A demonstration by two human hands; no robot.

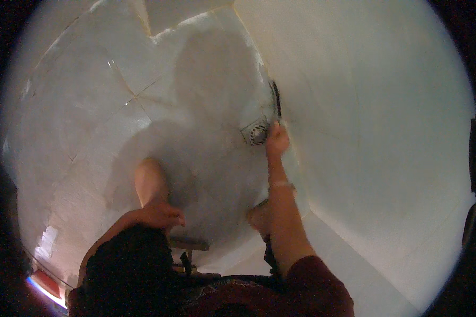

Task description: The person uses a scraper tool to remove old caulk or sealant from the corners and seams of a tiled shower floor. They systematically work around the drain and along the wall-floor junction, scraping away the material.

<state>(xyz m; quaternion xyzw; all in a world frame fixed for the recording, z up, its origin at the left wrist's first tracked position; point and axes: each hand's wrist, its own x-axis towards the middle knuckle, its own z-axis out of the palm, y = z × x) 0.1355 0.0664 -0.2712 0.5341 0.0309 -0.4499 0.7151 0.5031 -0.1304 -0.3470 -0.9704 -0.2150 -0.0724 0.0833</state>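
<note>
My right hand point(277, 139) is closed around the near end of a long, dark, narrow tool point(276, 97), perhaps a brush. It lies along the joint between the wet tiled floor point(83, 130) and the pale wall point(373, 111). Just left of that hand sits a round slotted floor drain point(258, 134) in a square frame. Over my bent left leg rests my left hand point(160, 216), its fingers pointing right and blurred. No object shows in it.
A corner of wall point(182, 16) juts into the floor at the top. Below my lap, between my legs, is part of a low stool or similar support point(190, 242). A red object point(45, 283) lies at the lower left edge. My shadow darkens the middle of the floor.
</note>
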